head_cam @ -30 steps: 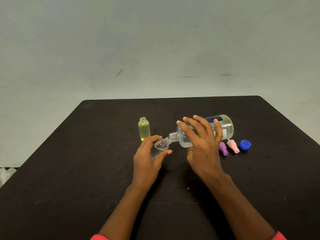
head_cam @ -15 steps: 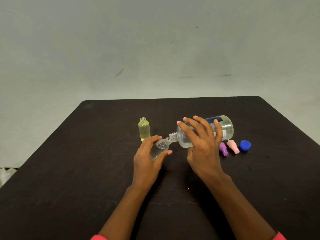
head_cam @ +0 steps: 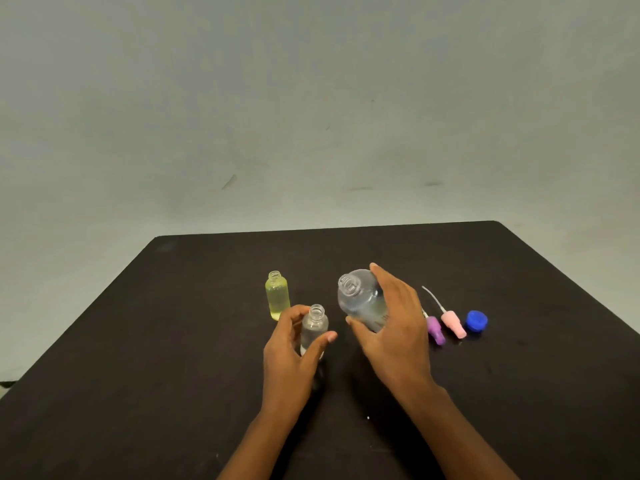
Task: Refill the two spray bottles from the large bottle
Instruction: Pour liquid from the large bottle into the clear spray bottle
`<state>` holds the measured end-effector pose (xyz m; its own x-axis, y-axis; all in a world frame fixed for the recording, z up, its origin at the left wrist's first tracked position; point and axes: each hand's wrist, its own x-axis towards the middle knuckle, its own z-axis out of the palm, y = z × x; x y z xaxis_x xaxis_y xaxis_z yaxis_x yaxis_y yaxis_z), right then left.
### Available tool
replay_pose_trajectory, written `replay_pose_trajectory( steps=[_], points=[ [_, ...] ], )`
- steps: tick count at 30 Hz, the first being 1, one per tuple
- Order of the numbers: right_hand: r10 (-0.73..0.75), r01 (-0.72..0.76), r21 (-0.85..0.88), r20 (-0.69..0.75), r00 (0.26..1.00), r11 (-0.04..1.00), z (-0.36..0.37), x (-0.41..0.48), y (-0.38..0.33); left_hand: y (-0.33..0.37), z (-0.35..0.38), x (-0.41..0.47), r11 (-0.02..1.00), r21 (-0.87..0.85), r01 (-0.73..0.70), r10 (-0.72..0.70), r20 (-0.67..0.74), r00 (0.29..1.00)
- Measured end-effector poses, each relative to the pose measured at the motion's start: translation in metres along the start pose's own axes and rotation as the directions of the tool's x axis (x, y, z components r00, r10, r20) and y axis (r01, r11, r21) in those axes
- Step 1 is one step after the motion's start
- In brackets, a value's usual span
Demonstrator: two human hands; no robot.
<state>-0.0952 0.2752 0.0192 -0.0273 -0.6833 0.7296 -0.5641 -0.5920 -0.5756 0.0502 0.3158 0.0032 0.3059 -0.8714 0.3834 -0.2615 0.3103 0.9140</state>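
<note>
- Left hand (head_cam: pixel 294 344): thumb and fingers curled round a small clear plastic spray bottle (head_cam: pixel 314 329). The bottle stands upright on the black table (head_cam: pixel 173 341), neck open.
- Right hand (head_cam: pixel 394 327): grips a large clear plastic bottle (head_cam: pixel 360 299), thumb on the near side, fingers wrapped over the far side. The bottle is tilted, its uncapped mouth up and to the left, apart from the small bottle's neck.
- Small yellow-tinted plastic bottle (head_cam: pixel 277 296): upright, uncapped, just behind the left hand.
- To the right of the right hand, in a row on the table: purple spray head (head_cam: pixel 435 329), pink spray head (head_cam: pixel 453 323) with thin dip tube, and round blue cap (head_cam: pixel 477 321).
</note>
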Motion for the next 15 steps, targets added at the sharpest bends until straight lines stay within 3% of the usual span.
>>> replay_pose_trajectory(
  steps=[5, 15],
  points=[
    [0.195, -0.193, 0.078, -0.01, 0.981, 0.978, -0.0037, 0.003, -0.002, -0.0024, 0.0005, 0.0001, 1.0, -0.01, 0.018, -0.018, -0.003, 1.0],
    [0.371, -0.387, 0.171, 0.119, 0.921, 0.906, -0.0055, 0.0067, -0.0014, -0.006, -0.0001, 0.0014, 0.998, -0.028, 0.056, -0.056, -0.011, 0.998]
  ],
)
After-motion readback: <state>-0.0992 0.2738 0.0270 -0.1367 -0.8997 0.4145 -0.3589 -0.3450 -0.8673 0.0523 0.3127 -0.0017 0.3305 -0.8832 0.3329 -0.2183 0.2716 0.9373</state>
